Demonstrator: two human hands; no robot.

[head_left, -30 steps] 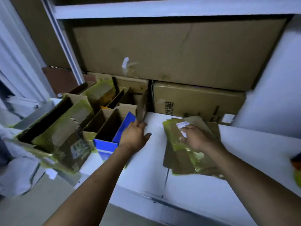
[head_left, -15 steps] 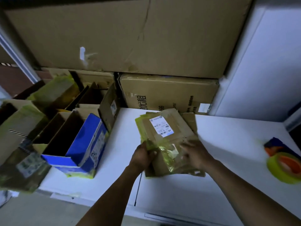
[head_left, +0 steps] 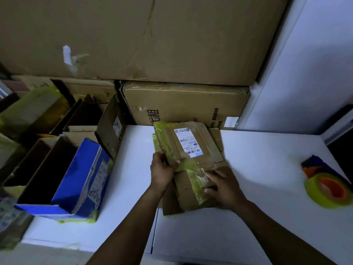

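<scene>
White surface [head_left: 267, 159] runs across the head view, set against stacked cartons [head_left: 185, 106] at the back and a pale wall on the right. Near its middle lies a pile [head_left: 191, 194] of flattened cardboard bound with yellow-green tape. A sheet [head_left: 172, 144] of the same cardboard rests on top of the pile, tilted up and away from the person, and carries a white label [head_left: 188, 142] with barcodes. The left grip [head_left: 162, 171] is clamped on the sheet's near left corner, thumb on top and fingers curled beneath. The right grip [head_left: 223, 186] lies on the pile just below the sheet, fingers apart and only lightly bent, pressing on the tape; its thumb is hidden. At the left, well apart from the pile, a blue box [head_left: 80, 178] stands open-topped on the surface among several brown open boxes [head_left: 57, 121]. Near the right edge lies a yellow-green tape roll [head_left: 326, 190] with an orange core, touching a blue and orange object [head_left: 313, 165] behind it.
</scene>
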